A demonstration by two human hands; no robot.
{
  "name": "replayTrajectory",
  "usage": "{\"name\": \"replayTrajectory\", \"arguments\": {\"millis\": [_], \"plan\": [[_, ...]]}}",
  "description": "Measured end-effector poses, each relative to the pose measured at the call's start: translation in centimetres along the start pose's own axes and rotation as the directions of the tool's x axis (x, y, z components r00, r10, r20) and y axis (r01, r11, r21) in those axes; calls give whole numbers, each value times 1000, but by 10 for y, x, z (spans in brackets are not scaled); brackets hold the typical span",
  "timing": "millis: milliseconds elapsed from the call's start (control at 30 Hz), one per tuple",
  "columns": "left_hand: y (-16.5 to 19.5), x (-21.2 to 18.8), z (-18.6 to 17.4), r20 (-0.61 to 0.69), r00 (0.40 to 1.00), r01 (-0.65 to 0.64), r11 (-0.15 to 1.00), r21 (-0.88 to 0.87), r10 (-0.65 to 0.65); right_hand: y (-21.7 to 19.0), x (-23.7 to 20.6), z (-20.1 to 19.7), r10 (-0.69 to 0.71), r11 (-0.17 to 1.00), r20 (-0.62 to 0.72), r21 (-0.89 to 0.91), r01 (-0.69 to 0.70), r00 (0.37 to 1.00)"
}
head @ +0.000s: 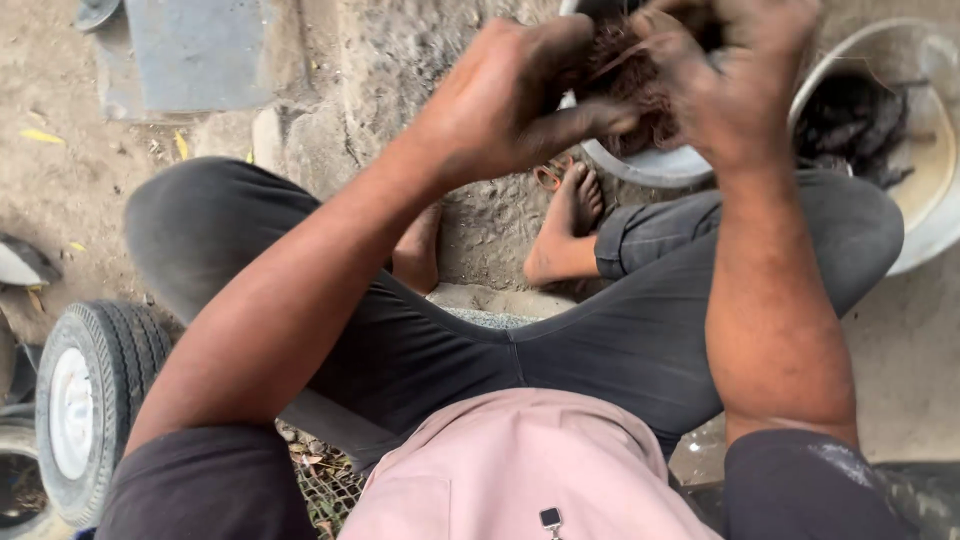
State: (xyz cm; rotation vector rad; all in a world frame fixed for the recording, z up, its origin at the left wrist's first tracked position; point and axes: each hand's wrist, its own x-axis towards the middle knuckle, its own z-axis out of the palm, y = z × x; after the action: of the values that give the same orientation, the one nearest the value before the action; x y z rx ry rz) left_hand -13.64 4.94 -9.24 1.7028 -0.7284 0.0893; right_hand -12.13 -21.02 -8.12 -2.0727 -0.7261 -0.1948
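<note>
The setting was an outdoor yard with bare, dusty ground (60, 190) and rough stone, a small tyre (90, 400) at the left. Both the left hand (500, 100) and right hand (735, 85) had fingers pinching a brown fibrous clump (630, 85) above a metal basin (650, 165); a second basin (925, 170) held dark pieces.

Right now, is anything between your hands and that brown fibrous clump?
Nothing visible: both the left hand and right hand already touch the brown fibrous clump, held above the pale basin.
</note>
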Motion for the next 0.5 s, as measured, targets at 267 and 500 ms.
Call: {"name": "replayTrajectory", "arguments": {"millis": [267, 500], "plan": [[-34, -10, -13, -342, 900, 150, 929, -339, -270, -12, -21, 127, 105, 983, 350, -181, -43, 931], [-40, -3, -11, -399, 890, 300, 942, 148, -220, -26, -4, 104, 152, 980, 437, -181, -79, 887]]}}
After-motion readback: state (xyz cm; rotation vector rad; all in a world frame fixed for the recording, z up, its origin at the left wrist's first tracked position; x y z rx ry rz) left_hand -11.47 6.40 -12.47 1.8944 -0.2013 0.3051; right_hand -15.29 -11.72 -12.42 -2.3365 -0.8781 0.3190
